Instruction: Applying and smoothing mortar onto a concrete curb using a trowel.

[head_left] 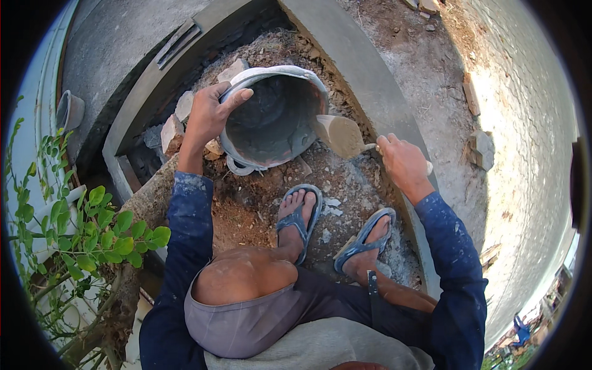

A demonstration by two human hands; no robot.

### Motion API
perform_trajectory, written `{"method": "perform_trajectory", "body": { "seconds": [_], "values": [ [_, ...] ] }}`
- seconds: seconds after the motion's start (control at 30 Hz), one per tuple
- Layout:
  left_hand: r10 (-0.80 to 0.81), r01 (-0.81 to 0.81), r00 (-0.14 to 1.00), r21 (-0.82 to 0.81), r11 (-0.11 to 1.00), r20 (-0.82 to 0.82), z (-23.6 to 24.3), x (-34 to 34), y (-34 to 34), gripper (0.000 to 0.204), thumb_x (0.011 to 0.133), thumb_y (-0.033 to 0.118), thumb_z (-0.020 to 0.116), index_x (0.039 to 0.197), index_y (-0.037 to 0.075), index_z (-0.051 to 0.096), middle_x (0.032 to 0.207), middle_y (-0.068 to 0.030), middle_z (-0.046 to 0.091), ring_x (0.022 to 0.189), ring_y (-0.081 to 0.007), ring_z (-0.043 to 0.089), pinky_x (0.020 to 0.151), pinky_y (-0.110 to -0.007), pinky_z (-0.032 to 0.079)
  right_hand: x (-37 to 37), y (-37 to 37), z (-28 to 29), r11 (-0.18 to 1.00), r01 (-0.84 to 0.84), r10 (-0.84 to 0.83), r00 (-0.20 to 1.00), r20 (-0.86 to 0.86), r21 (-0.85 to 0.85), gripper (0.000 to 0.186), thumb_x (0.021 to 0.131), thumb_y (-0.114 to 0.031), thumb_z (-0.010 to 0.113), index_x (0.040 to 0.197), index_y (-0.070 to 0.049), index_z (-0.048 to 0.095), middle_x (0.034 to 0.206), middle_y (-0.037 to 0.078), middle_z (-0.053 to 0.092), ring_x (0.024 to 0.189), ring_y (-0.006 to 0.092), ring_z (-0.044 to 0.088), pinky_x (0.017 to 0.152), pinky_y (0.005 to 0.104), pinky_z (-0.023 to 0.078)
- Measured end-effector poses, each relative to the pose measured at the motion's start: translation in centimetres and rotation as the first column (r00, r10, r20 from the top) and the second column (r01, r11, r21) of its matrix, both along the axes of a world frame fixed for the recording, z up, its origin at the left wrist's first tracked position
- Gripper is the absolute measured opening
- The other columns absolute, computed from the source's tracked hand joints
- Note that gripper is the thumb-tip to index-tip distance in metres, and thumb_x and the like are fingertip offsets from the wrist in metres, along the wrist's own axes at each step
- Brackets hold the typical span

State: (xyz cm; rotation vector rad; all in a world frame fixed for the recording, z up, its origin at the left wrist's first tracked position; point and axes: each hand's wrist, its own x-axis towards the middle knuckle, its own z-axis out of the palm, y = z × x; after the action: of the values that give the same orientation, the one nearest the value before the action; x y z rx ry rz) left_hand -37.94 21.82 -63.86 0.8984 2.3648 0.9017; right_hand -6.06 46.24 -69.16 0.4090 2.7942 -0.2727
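Observation:
My left hand (209, 114) grips the rim of a grey mortar-stained bucket (271, 111), thumb over the edge. The bucket leans with its mouth toward me, and dark grey residue coats the inside. A handle lug shows at its near side. In my right hand (404, 160) is the handle of a trowel (343, 135). Its blade, smeared with tan-grey mortar, lies at the bucket's right edge; whether it touches the rim I cannot tell. My fingers hide most of the trowel's handle, but its pale end pokes out past the hand.
Smooth mortar-topped low walls (370, 68) border the dirt on both sides. Broken bricks (172, 134) lie left of the bucket. A leafy plant (92, 240) and trunk stand at lower left. Another bucket (70, 111) sits far left. A concrete chunk (481, 150) lies right, before a whitish wall.

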Motion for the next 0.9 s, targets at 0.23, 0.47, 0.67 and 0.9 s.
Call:
{"method": "perform_trajectory", "body": {
  "seconds": [0.23, 0.47, 0.67, 0.9],
  "values": [
    [-0.053, 0.041, 0.991, -0.095, 0.995, -0.124, 0.5, 3.0, 2.5, 0.056, 0.086, 0.052, 0.071, 0.084, -0.004, 0.070, 0.062, -0.0200, 0.060, 0.055, -0.0267, 0.059, 0.057, -0.040, 0.046, -0.4, -3.0, -2.2, 0.985, 0.017, -0.007, 0.998, 0.060, -0.169, 0.011, 0.092, -0.014, 0.054, 0.099, -0.007, 0.058, 0.090, 0.013, 0.063, 0.081, 0.0332, 0.068, 0.067, 0.0440, 0.055],
    [-0.017, 0.010, 0.982, -0.040, 0.999, -0.188, 0.6, 4.5, 4.0, 0.056, 0.087, 0.048, 0.072, 0.074, -0.005, 0.063, 0.053, -0.0112, 0.046, 0.051, -0.0159, 0.042, 0.052, -0.036, 0.038, -0.8, -7.0, -3.8, 0.958, 0.014, -0.036, 0.997, -0.073, -0.285, 0.011, 0.091, -0.015, 0.055, 0.099, -0.008, 0.058, 0.092, 0.012, 0.065, 0.078, 0.0332, 0.068, 0.067, 0.0443, 0.054],
    [0.085, -0.093, 0.983, -0.038, 0.995, -0.162, -0.1, 3.5, 2.0, 0.054, 0.087, 0.048, 0.072, 0.072, -0.003, 0.064, 0.055, -0.0046, 0.047, 0.055, -0.0106, 0.042, 0.051, -0.033, 0.036, -1.3, -7.6, -4.6, 0.882, 0.048, -0.077, 0.996, -0.045, -0.468, 0.017, 0.087, -0.018, 0.060, 0.100, -0.009, 0.058, 0.095, 0.012, 0.064, 0.088, 0.0353, 0.067, 0.075, 0.0473, 0.053],
    [0.421, -0.419, 0.907, 0.190, 0.888, 0.031, -2.0, 3.5, -4.6, 0.052, 0.096, 0.044, 0.064, 0.064, 0.004, 0.055, 0.060, 0.0064, 0.042, 0.059, -0.0060, 0.036, 0.051, -0.029, 0.028, -1.5, -6.4, -4.9, 0.804, 0.076, -0.263, 0.935, -0.239, -0.590, 0.033, 0.081, -0.018, 0.065, 0.110, -0.004, 0.062, 0.096, 0.018, 0.066, 0.089, 0.0393, 0.064, 0.078, 0.0453, 0.051]
  ]
}}
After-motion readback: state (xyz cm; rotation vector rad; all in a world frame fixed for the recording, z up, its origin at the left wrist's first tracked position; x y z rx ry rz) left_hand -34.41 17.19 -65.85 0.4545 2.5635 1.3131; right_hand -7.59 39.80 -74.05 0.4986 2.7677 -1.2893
